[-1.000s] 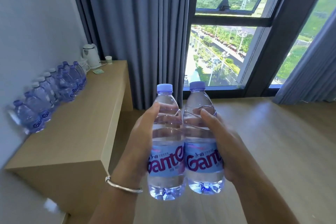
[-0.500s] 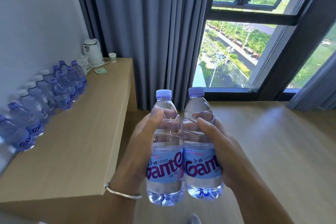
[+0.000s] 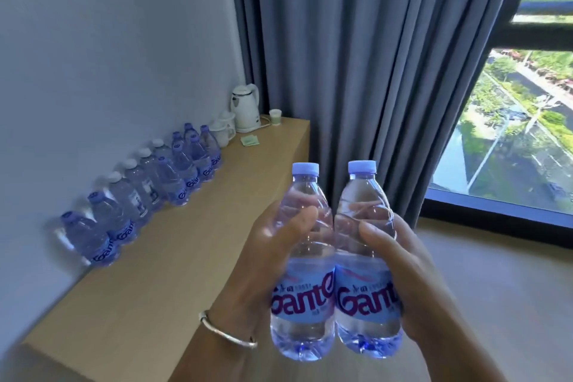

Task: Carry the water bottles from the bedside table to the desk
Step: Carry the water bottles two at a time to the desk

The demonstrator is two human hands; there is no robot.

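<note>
— Blue-capped, both of them: the left bottle (image 3: 302, 270) and the right bottle (image 3: 367, 263) are up in the air, side by side and touching, upright.

— Who has what?

— The left hand (image 3: 273, 260) has its grip wrapped round the left bottle, thumb across the front. The right hand (image 3: 400, 267) grips the right bottle the same way. Neither rests on anything.

— And the wooden surface (image 3: 173, 276)?

— It runs along the wall to the left, with a row of bottles (image 3: 145, 192) already standing on it, and a white kettle (image 3: 245, 108) and cups (image 3: 223, 130) at the far end.

— So how far along?

— I'd judge most trips are done. This pair is close to the surface but not set down yet. The bedside table is out of view, so I can't tell whether more wait there.
</note>
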